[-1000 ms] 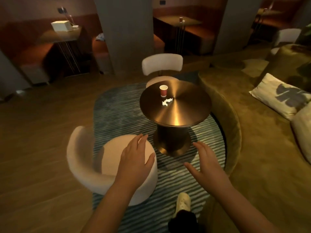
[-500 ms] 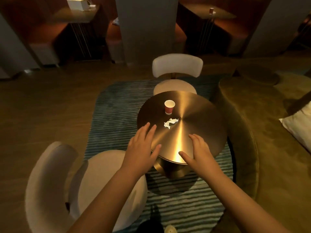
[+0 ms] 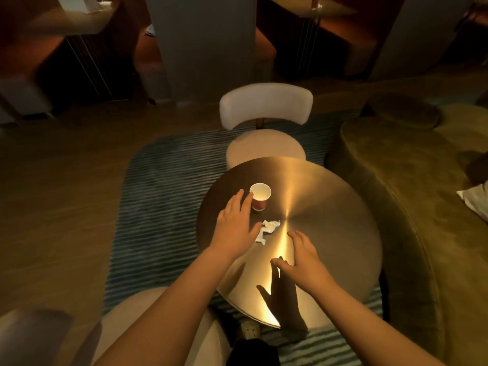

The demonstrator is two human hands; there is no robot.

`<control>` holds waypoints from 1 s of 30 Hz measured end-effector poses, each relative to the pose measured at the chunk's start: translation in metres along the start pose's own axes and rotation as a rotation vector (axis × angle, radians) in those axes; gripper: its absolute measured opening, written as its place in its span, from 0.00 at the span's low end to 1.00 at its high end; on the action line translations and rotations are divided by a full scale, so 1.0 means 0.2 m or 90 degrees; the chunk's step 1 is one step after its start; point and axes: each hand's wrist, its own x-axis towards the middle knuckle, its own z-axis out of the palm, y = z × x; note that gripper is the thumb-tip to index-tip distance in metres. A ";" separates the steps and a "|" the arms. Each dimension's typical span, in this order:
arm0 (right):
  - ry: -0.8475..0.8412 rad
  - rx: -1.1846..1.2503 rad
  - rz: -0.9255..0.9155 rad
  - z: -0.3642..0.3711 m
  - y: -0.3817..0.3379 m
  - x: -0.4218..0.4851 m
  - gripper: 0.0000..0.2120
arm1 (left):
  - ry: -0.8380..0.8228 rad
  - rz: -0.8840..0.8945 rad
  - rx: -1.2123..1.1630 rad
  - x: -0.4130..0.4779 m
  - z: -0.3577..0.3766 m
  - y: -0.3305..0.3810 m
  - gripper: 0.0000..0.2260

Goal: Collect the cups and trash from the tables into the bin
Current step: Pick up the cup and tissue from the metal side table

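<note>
**Left hand (image 3: 233,220) and right hand (image 3: 301,257) spread over the brass table (image 3: 343,233)**

At the lower left we see the rounded seat of a cream chair (image 3: 148,326). It stands on a blue striped rug (image 3: 158,207) that runs under the table.

Over the left part of the tabletop the person's left hand lies palm down. Its fingers are straight and close together, and it holds nothing. The fingertips sit right at the left side of the red paper cup (image 3: 260,196), but we cannot tell whether they touch it. The cup stands upright on the table, left of its centre, with its white inside turned up toward us.

Just nearer than the cup we find the crumpled white napkin (image 3: 268,228), lying on the tabletop between the two hands. The left thumb is just beside its left end.

To the right of the napkin the right hand hangs palm down, low over the metal. Its fingers are loosely bent, its thumb points left, and it grips nothing. We cannot say whether it rests on the surface. Its dark reflection shows in the polished top below it.

Beyond the table stands a second cream chair (image 3: 265,109), its seat partly hidden by the far rim. On the right an olive sofa (image 3: 409,207) curves round the table, and a pale cushion (image 3: 478,204) shows at the right edge. Far back, at the upper right, another table carries a small cup (image 3: 314,2), too blurred for us to describe.
</note>
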 end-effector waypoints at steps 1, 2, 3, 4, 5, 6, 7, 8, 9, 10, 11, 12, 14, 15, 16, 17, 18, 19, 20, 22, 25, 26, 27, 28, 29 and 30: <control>0.003 0.001 0.004 0.05 0.01 0.09 0.38 | -0.009 0.000 -0.001 0.09 0.05 -0.03 0.33; 0.003 -0.004 0.006 0.11 0.01 0.16 0.38 | -0.019 0.003 -0.007 0.16 0.11 -0.07 0.33; 0.005 -0.011 0.005 0.16 0.02 0.24 0.37 | -0.025 0.008 -0.013 0.24 0.16 -0.10 0.33; 0.007 -0.021 0.000 0.21 0.02 0.31 0.37 | -0.029 0.014 -0.017 0.30 0.20 -0.12 0.33; 0.012 -0.029 -0.006 0.25 0.03 0.38 0.36 | -0.033 0.018 -0.020 0.37 0.25 -0.15 0.33; 0.014 -0.030 -0.007 0.30 0.03 0.44 0.36 | -0.038 0.020 -0.023 0.42 0.29 -0.17 0.33; 0.013 -0.027 -0.003 0.33 0.04 0.49 0.35 | -0.044 0.023 -0.021 0.47 0.34 -0.19 0.32; 0.011 -0.026 0.004 0.37 0.05 0.54 0.36 | -0.050 0.027 -0.017 0.51 0.38 -0.21 0.32; 0.010 -0.033 0.005 0.40 0.06 0.58 0.36 | -0.056 0.029 -0.015 0.54 0.42 -0.22 0.32; 0.012 -0.050 0.001 0.43 0.07 0.61 0.36 | -0.065 0.032 -0.015 0.58 0.45 -0.23 0.32; 0.012 -0.072 -0.005 0.45 0.09 0.63 0.36 | -0.078 0.037 -0.015 0.61 0.48 -0.24 0.32; 0.007 -0.094 -0.011 0.47 0.11 0.65 0.36 | -0.091 0.042 -0.012 0.64 0.50 -0.25 0.32; -0.021 -0.120 -0.016 0.51 0.16 0.67 0.36 | -0.117 0.053 -0.008 0.70 0.54 -0.25 0.32; -0.039 -0.131 -0.021 0.53 0.18 0.67 0.36 | -0.131 0.056 -0.005 0.73 0.55 -0.25 0.32; -0.054 -0.143 -0.030 0.54 0.20 0.68 0.35 | -0.147 0.056 0.003 0.76 0.56 -0.26 0.32; -0.064 -0.157 -0.043 0.55 0.22 0.68 0.34 | -0.161 0.056 0.014 0.79 0.57 -0.27 0.31; -0.067 -0.168 -0.054 0.56 0.24 0.67 0.31 | -0.176 0.057 0.026 0.82 0.58 -0.27 0.31; -0.063 -0.173 -0.063 0.56 0.25 0.66 0.27 | -0.190 0.060 0.037 0.84 0.59 -0.27 0.31; -0.052 -0.176 -0.069 0.56 0.27 0.65 0.23 | -0.201 0.065 0.045 0.86 0.60 -0.27 0.30; -0.023 -0.176 -0.066 0.54 0.30 0.63 0.17 | -0.216 0.073 0.062 0.88 0.61 -0.26 0.29; 0.007 -0.168 -0.031 0.50 0.36 0.61 0.14 | -0.205 0.073 0.048 0.88 0.64 -0.24 0.27; 0.017 -0.161 -0.020 0.48 0.38 0.60 0.14 | -0.193 0.073 0.033 0.88 0.64 -0.23 0.27; 0.028 -0.144 -0.005 0.45 0.39 0.60 0.14 | -0.182 0.074 0.018 0.87 0.64 -0.23 0.28; 0.040 -0.114 0.016 0.42 0.40 0.60 0.14 | -0.175 0.073 0.003 0.86 0.64 -0.22 0.29; 0.056 -0.077 0.040 0.38 0.40 0.60 0.13 | -0.171 0.069 -0.014 0.85 0.63 -0.21 0.30; 0.074 -0.039 0.062 0.33 0.39 0.59 0.12 | -0.168 0.064 -0.032 0.83 0.61 -0.19 0.30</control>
